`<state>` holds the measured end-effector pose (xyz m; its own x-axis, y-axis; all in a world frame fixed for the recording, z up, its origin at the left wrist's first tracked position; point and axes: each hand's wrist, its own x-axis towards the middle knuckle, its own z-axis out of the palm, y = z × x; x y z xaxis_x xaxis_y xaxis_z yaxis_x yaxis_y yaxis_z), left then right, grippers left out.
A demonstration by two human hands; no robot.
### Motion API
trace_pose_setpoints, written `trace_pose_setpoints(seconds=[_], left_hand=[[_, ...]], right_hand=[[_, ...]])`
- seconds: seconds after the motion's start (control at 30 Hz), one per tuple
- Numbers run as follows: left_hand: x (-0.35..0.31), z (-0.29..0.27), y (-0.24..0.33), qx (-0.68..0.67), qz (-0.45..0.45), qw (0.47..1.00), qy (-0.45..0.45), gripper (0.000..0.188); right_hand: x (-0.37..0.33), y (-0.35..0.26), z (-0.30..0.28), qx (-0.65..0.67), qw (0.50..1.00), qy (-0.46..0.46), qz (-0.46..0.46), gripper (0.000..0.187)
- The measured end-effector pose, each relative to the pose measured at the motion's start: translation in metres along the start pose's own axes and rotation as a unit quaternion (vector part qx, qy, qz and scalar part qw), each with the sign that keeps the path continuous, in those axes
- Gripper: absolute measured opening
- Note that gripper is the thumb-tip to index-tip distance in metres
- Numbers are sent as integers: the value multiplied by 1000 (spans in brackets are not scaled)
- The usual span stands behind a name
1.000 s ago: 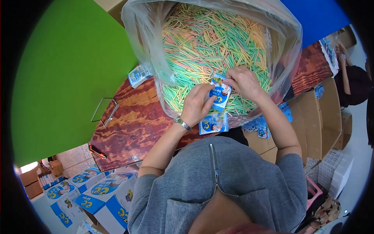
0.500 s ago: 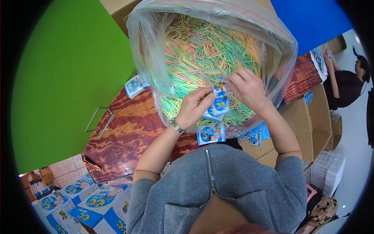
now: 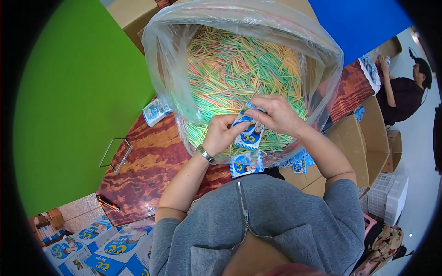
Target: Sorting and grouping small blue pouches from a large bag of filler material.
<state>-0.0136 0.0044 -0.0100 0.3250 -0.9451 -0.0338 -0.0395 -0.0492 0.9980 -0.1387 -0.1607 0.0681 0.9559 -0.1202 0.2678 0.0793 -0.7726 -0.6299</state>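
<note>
A small blue and white snack packet (image 3: pixel 249 135) hangs between my hands, over the near part of a box of thin coloured sticks (image 3: pixel 239 69). My left hand (image 3: pixel 224 133), with a metal watch on its wrist, pinches the packet's left side. The fingers of my right hand (image 3: pixel 275 113) are closed on its upper end. Clear plastic lining (image 3: pixel 161 60) rises around the pale green, pink and yellow sticks. Below the held packet, another blue and white packet (image 3: pixel 247 164) lies at the near edge of the lining, close to my body.
More packets (image 3: pixel 157 111) lie left of the box on the wood-patterned table (image 3: pixel 147 161). A wire stand (image 3: pixel 120 156) and an orange cutter (image 3: pixel 108 203) are near its left edge. Printed cartons (image 3: pixel 119 244) stand lower left, an open cardboard box (image 3: pixel 363 133) right. A co-worker (image 3: pixel 405 94) is at far right.
My right hand has moved down and left, onto the packet's upper end. The packet has turned its printed front more into view. My left hand still grips its side.
</note>
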Motion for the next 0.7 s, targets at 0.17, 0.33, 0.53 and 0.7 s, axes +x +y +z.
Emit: trace_pose_setpoints(seconds=[0.17,0.33,0.53,0.7], left_hand=[[2,1,-11,25,32,998,54,24],[1,2,1,35,25,998,39,29],[8,3,-6,78,71,991,84,27],[3,8,-4,15,49,995,90,27]], right_hand=[[-4,-4,3,22,1000,0,-7,14],[7,34,-31,85,992,25,93,19],[11,118,-59,-306,941,-53,135,32],[26,120,-49,-319,916,-120,213,39]])
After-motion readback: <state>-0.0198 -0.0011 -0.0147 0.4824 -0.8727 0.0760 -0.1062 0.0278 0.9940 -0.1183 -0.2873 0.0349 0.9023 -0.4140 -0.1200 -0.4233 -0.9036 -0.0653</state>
